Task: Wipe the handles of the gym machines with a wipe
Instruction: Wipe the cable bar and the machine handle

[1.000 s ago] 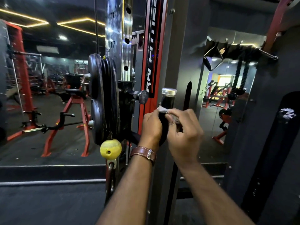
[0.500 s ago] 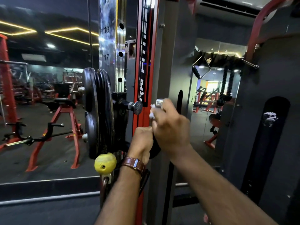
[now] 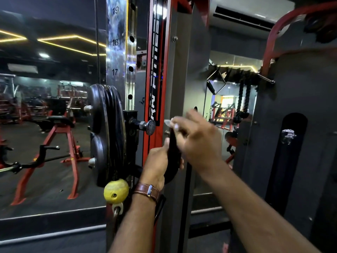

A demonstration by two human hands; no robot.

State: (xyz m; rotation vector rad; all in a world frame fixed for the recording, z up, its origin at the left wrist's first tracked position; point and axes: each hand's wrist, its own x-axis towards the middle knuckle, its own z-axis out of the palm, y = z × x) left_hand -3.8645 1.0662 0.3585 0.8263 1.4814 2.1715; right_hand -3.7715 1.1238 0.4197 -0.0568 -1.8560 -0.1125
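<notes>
A black handle (image 3: 173, 152) stands upright on the cable machine, in front of its grey column. My left hand (image 3: 158, 165), with a brown watch strap at the wrist, grips the handle's lower part. My right hand (image 3: 198, 141) is curled over the handle's top and pinches a small white wipe (image 3: 170, 122) against it. The wipe shows only as a blurred white scrap by my fingertips. The handle's chrome cap is hidden under my right hand.
Black weight plates (image 3: 105, 136) hang on a peg left of the handle, with a yellow ball stopper (image 3: 116, 191) below them. A chrome knob (image 3: 150, 127) sticks out beside the red upright (image 3: 156, 70). A triangle handle (image 3: 215, 84) and ropes (image 3: 243, 99) hang at the right.
My right hand moved up from the handle's middle onto its top with the wipe, covering the chrome cap. My left hand kept its grip lower down. The view tilted upward.
</notes>
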